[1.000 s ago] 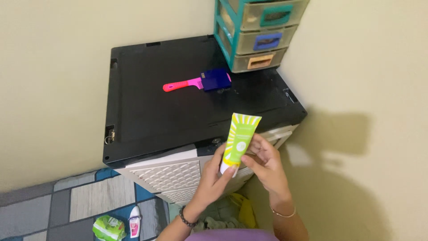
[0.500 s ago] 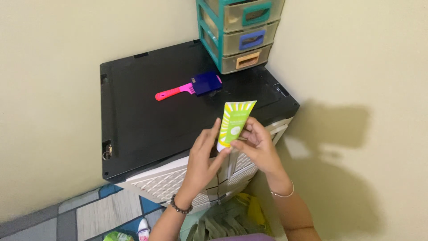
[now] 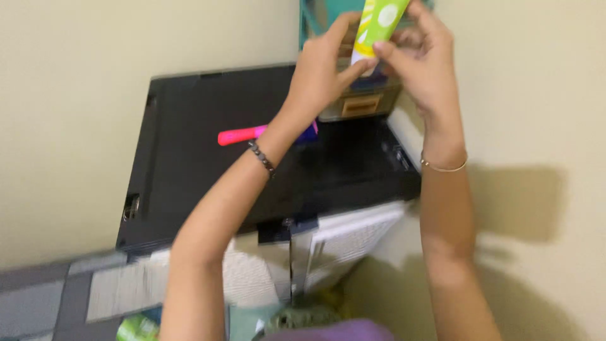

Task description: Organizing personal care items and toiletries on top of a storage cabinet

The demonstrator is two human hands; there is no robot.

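Worktop: we note a black cabinet top (image 3: 189, 158) | on it: pink-handled brush (image 3: 243, 134), small drawer organiser (image 3: 360, 104) at back corner.

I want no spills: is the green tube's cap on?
Cannot tell: the fingers of both hands cover the green tube at its lower end.

Brush (image 3: 243, 134) on cabinet top (image 3: 189, 164)

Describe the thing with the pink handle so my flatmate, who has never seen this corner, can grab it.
Find the black cabinet top in the wall corner. The brush lies on it, partly hidden behind the left hand and its wrist. Its bright pink handle is the only pink there.
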